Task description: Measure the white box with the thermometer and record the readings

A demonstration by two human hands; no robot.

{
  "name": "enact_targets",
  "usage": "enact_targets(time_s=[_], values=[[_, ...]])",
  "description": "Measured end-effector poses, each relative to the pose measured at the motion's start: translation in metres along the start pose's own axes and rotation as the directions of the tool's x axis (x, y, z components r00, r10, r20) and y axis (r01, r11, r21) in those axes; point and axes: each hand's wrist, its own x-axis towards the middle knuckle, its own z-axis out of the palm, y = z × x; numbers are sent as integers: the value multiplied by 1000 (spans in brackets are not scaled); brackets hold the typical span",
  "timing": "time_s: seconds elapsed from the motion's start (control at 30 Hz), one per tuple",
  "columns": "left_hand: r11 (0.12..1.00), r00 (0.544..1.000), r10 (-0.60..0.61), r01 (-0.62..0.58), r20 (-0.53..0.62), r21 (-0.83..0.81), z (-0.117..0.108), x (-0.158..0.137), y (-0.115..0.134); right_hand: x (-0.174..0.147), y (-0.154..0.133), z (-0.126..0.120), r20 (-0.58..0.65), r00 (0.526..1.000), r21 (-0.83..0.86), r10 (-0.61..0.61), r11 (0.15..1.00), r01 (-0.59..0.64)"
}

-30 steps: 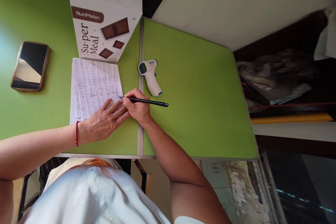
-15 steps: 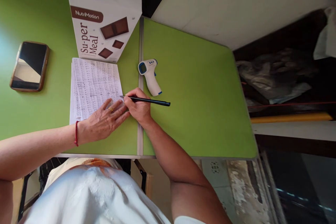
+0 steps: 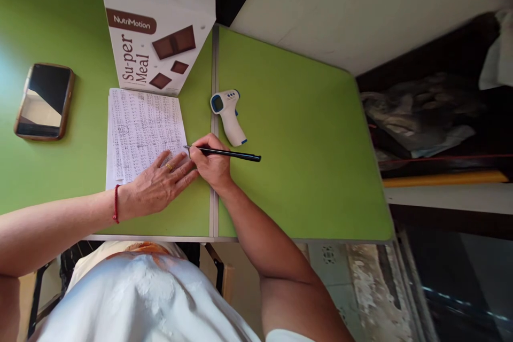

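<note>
My right hand point(image 3: 212, 163) grips a black pen point(image 3: 240, 155), its tip at the right edge of a sheet of paper point(image 3: 146, 123) densely covered in handwriting. The sheet seems to lie on other paper, whose edge shows at the left. Flat across the lower right part of the paper rests my left hand point(image 3: 154, 184), fingers stretched out and tips close to the right hand. It wears a ring and a red wrist cord, and hides some of the writing.
A white NutriMotion box point(image 3: 160, 37) stands right behind the paper. Beyond my right hand lies a white and blue infrared thermometer point(image 3: 229, 116), near the seam of the green table point(image 3: 300, 144). A phone point(image 3: 44, 101) lies at the left.
</note>
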Motion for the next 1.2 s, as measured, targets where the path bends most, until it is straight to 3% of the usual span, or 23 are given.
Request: enact_targets(time_s=[0.4,0.7,0.93,1.1,1.2], values=[[1000,1000,-4,4,-9,-5,1,0,0,2,-1,-3,39,999,-6,-33,999,33],[1000,999,-3,3,43,8,-10,2,1,1,8,-4,-76,992,-38,-103,994,100],[999,998,37,-38,-47,-22,-11,-2,0,10,30,-13,51,975,-239,-216,945,222],[962,988,156,-154,-7,-227,-21,0,-4,11,40,-14,160,962,-335,-220,905,262],[865,980,196,-157,32,-477,-34,0,-11,11,41,-12,184,952,-366,-244,882,296]])
